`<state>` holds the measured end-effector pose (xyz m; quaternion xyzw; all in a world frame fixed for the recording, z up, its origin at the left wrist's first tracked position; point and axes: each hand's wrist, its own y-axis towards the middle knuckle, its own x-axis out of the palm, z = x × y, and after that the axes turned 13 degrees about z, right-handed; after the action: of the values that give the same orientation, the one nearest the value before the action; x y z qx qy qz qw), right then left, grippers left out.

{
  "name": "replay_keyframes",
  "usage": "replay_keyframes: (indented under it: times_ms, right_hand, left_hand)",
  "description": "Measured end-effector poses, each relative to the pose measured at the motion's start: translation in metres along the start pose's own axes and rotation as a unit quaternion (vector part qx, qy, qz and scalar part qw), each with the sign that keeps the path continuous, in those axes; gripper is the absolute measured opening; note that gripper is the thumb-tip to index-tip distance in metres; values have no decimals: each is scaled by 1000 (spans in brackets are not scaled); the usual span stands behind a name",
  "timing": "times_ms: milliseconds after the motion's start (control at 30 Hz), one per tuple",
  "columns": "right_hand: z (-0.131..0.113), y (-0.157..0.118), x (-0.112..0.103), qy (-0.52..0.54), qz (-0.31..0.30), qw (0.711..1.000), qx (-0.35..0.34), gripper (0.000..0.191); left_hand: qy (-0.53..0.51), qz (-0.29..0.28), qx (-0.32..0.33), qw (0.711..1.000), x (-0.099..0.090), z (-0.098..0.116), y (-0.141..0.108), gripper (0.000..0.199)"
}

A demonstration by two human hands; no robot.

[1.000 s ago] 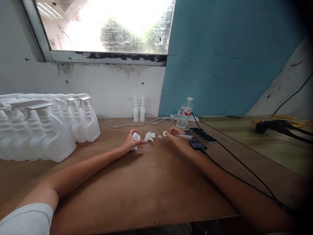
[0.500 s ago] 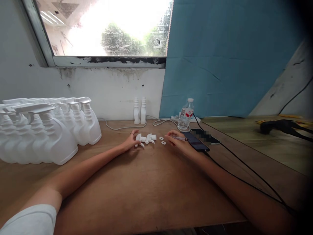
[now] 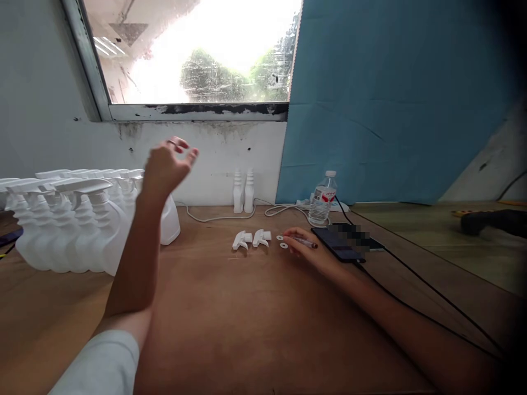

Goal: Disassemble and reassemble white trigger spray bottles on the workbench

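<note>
Raised above the white spray bottles (image 3: pixel 102 230), my left hand (image 3: pixel 168 164) has its fingers apart and curved, with nothing between them. My right hand (image 3: pixel 304 247) rests on the wooden table (image 3: pixel 239 312) with its fingers closed around a pen (image 3: pixel 303 241). Just left of those fingers lie two small white rings, one (image 3: pixel 284 246) nearer the front and one (image 3: pixel 280 238) behind it. Two white trigger heads, one (image 3: pixel 242 240) on the left and one (image 3: pixel 261 237) on the right, lie side by side at mid-table.
Two slim white bottles (image 3: pixel 244 192) stand against the wall. A clear water bottle (image 3: pixel 322 200) stands behind my right hand, beside a phone (image 3: pixel 337 244) with black cables (image 3: pixel 428 291). A pale cord (image 3: pixel 214 219) runs along the back of the table.
My left hand has let go of the left trigger head and risen up and leftward over the spray bottles. My right hand still holds the pen near the rings. The view has shifted slightly.
</note>
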<state>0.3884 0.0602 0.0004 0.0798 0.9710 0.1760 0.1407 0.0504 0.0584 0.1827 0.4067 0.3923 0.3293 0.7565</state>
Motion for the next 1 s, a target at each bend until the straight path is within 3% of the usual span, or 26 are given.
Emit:
replay_keyframes:
  times_ms: [133, 333, 533, 633, 733, 900, 1000]
  right_hand:
    - [3, 1, -1, 37, -8, 999, 14, 48]
    - [1, 0, 1, 73, -16, 997, 26, 51]
    - [-1, 0, 6, 109, 53, 992, 29, 60]
    - [-9, 1, 6, 122, 40, 992, 18, 58]
    - [-28, 3, 9, 103, 15, 994, -32, 43]
    - [-78, 15, 31, 45, -42, 985, -159, 36]
    - [-114, 22, 48, 59, -62, 970, -226, 51]
  left_hand:
    - [166, 90, -115, 975, -30, -25, 11, 46]
    - [205, -47, -197, 958, -24, -43, 12, 51]
    - [208, -59, -155, 964, -21, -48, 14, 38]
    - [143, -105, -149, 973, -23, -45, 14, 29]
    - [31, -126, -134, 982, -24, -34, 12, 34]
    - [-173, -129, 0, 976, -24, 3, -5, 25]
    - [-256, -125, 52, 957, -21, 30, -19, 23]
